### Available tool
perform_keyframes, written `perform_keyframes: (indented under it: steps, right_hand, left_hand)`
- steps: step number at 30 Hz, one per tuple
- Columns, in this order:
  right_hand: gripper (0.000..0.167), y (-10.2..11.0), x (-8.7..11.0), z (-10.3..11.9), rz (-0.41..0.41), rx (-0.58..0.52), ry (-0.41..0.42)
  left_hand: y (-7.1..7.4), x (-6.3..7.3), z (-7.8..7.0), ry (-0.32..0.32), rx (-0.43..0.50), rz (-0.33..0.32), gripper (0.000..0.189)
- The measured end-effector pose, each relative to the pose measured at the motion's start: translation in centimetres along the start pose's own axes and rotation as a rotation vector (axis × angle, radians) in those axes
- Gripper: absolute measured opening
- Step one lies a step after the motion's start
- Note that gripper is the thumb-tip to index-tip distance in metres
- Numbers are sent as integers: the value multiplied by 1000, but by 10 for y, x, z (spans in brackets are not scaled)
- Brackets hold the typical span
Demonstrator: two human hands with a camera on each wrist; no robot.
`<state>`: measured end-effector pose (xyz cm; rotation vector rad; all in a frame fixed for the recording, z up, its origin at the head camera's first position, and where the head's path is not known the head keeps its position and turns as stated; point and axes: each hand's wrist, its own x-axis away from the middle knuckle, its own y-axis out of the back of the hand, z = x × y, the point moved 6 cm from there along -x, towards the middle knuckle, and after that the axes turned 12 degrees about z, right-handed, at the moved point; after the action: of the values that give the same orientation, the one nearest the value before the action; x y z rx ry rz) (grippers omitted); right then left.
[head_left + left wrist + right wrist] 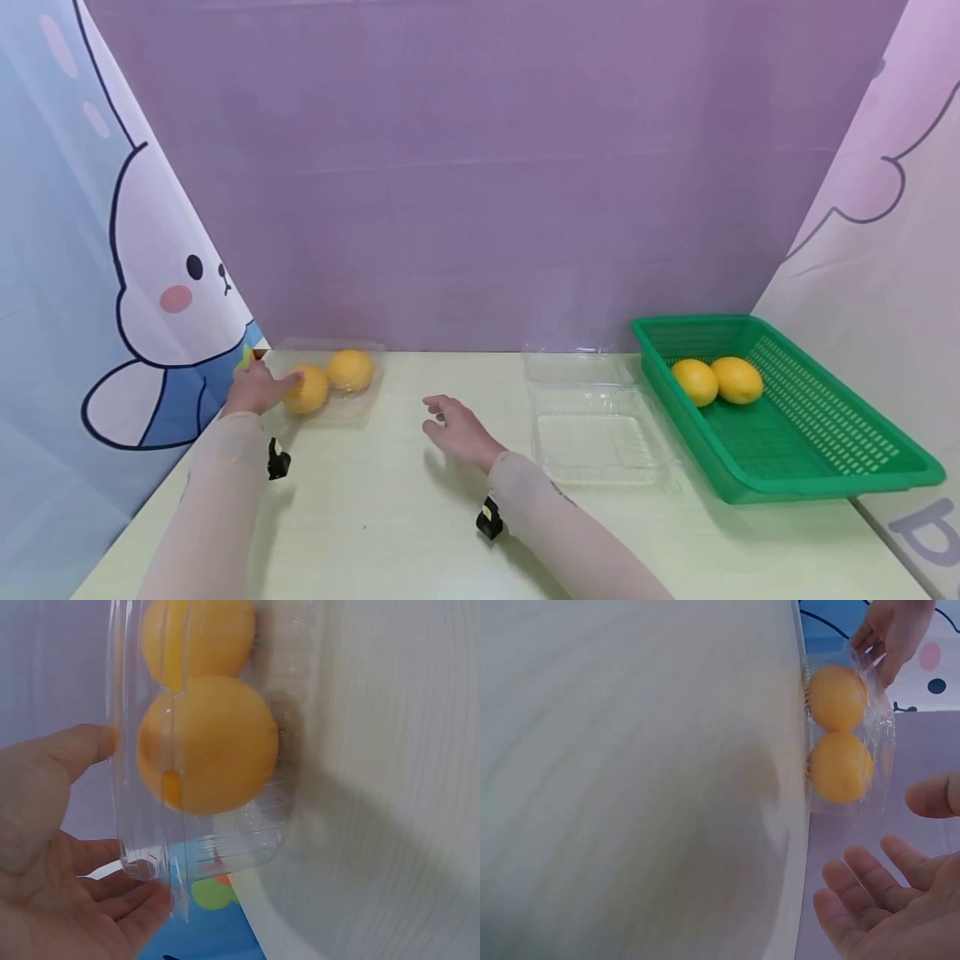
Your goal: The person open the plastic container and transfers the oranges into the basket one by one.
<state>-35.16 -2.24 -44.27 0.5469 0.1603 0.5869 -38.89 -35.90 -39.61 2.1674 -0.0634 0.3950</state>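
A clear plastic clamshell box with two oranges in it sits at the table's far left corner. Its lid looks closed in the left wrist view. My left hand holds the box's left end, thumb on the lid and fingers at the side edge. To the right of that box, my right hand hovers above the table with fingers loosely spread and holds nothing. A second clear clamshell box lies with its lid raised at the back, right of my right hand.
A green plastic basket stands at the right, touching or close to the open clamshell box. Inside it lie two yellow fruits that look like lemons. A purple cloth backdrop rises behind the table, with printed curtains at both sides.
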Motion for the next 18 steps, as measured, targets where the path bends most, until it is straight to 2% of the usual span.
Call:
perform_keyframes:
  steps: [8, 12, 18]
  right_hand:
    - [51, -1, -3, -1, 6, -5, -8]
    - [50, -1, -3, -2, 6, -9, -6]
    - [50, -2, -3, -1, 7, -22, -2]
  left_hand:
    - [-1, 4, -8, -45, -85, 0, 104]
    - [-4, 5, -11, -68, -82, -5, 105]
    - [-9, 11, -17, -89, -87, -30, 98]
